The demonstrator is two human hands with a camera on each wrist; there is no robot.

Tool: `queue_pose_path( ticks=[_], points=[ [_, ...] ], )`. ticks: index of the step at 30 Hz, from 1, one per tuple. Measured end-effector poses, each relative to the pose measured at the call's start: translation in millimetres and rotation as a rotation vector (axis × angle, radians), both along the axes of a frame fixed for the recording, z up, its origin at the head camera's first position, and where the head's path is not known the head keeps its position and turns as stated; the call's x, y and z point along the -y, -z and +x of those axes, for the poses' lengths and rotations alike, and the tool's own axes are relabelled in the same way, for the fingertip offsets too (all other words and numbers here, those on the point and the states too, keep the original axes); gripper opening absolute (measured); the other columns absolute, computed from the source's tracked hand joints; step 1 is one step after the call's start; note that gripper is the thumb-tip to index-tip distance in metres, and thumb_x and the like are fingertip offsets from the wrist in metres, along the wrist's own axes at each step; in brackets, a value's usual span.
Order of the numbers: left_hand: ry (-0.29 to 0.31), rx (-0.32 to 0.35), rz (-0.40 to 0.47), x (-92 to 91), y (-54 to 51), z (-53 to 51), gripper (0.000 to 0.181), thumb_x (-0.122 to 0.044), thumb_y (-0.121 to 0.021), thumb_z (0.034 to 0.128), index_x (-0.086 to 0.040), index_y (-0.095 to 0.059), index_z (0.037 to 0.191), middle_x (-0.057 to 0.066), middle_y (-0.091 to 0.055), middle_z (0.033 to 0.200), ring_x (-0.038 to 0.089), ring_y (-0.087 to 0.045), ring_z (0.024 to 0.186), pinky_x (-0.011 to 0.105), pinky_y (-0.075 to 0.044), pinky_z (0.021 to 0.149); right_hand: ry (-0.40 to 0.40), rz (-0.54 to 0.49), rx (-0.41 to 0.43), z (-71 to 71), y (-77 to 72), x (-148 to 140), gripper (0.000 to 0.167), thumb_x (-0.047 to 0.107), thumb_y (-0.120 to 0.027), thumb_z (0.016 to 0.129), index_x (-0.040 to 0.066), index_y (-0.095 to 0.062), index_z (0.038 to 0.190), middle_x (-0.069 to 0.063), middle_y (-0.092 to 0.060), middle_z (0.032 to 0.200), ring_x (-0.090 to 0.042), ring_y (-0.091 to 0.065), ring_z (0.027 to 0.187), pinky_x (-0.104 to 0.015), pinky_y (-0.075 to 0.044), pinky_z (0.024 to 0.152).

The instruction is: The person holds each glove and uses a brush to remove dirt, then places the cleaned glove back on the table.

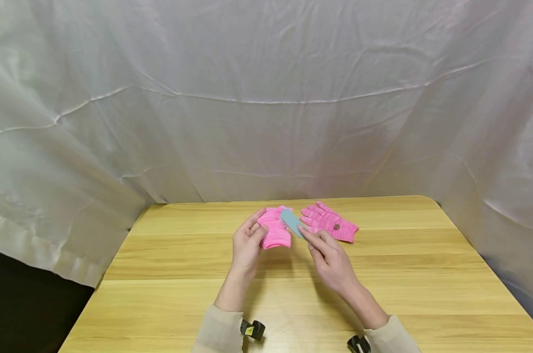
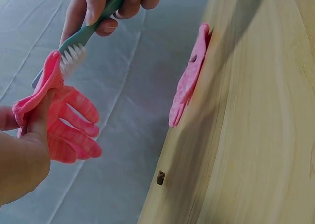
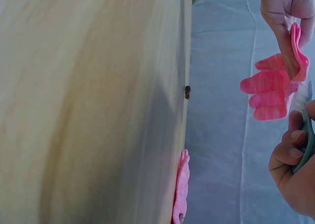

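Looks like the brushing step: left hand (image 1: 247,245) holds glove (image 1: 273,229) above table (image 1: 182,294), right hand (image 1: 334,264) grips brush (image 1: 291,223), bristles at the glove; next stroke probably needs fabric held taut.

Left hand (image 1: 247,246) pinched a pink knit glove (image 1: 275,231) | right hand (image 1: 334,263) gripped a blue-green brush (image 1: 293,223), its head overlapping that glove | brown-spotted pink glove (image 1: 325,221) lay on the wood-grain table (image 1: 169,299) | grey curtain (image 1: 257,139) hung behind
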State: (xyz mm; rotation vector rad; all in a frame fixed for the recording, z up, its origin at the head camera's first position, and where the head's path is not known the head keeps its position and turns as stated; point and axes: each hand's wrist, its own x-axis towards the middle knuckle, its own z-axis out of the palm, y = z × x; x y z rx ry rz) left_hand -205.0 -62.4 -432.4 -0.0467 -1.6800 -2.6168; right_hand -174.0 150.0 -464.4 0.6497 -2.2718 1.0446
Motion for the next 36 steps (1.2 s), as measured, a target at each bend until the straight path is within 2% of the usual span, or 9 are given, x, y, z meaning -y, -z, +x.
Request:
queue_pose_path(
  ticks=[4, 7, 17, 25, 36],
  points=[
    [-0.001, 0.003, 0.014, -0.1, -0.1, -0.5, 0.048, 0.007, -0.056, 0.0981, 0.004, -0.054, 0.146, 0.002, -0.071, 0.096, 0.006, -0.056, 0.067, 0.015, -0.05, 0.054, -0.002, 0.0, -0.006, 0.4, -0.8, 0.2, 0.047, -0.008, -0.065, 0.094, 0.008, -0.068, 0.138, 0.005, -0.057, 0.094, -0.003, -0.042, 0.072, -0.02, -0.04, 0.059],
    [-0.001, 0.002, 0.021, 0.2, 0.0, -0.7, 0.048, 0.007, -0.056, 0.0978, 0.004, -0.054, 0.146, 0.001, -0.071, 0.096, 0.006, -0.055, 0.066, 0.015, -0.048, 0.053, -0.005, -0.001, -0.011, 0.6, -1.4, 0.4, 0.047, -0.008, -0.065, 0.094, 0.008, -0.068, 0.138, 0.005, -0.057, 0.093, -0.003, -0.042, 0.072, -0.02, -0.039, 0.058],
    [0.011, -0.003, 0.039, 4.2, 0.3, 0.1, 0.05, 0.008, -0.054, 0.0982, 0.005, -0.051, 0.148, 0.017, -0.071, 0.125, 0.008, -0.066, 0.078, 0.017, -0.058, 0.063, -0.008, -0.002, -0.01, 0.6, -0.5, 0.9, 0.047, -0.008, -0.064, 0.095, 0.008, -0.068, 0.139, 0.005, -0.057, 0.094, -0.003, -0.042, 0.073, -0.02, -0.04, 0.059],
    [0.009, -0.001, 0.051, 4.9, -0.8, 0.7, 0.049, 0.008, -0.053, 0.0989, 0.005, -0.051, 0.148, 0.015, -0.072, 0.124, 0.008, -0.067, 0.08, 0.018, -0.059, 0.066, -0.013, -0.006, -0.011, 0.0, 0.7, 0.9, 0.046, -0.007, -0.065, 0.095, 0.008, -0.068, 0.138, 0.005, -0.057, 0.094, -0.003, -0.042, 0.073, -0.02, -0.04, 0.058],
    [0.019, 0.001, 0.082, 5.6, -1.2, 0.5, 0.051, 0.008, -0.052, 0.0991, 0.006, -0.048, 0.15, 0.021, -0.066, 0.133, 0.011, -0.07, 0.091, 0.021, -0.062, 0.076, -0.011, -0.004, -0.015, -0.4, 2.2, -0.8, 0.045, -0.008, -0.065, 0.095, 0.009, -0.069, 0.137, 0.006, -0.055, 0.093, -0.003, -0.041, 0.072, -0.02, -0.039, 0.058]
  ],
)
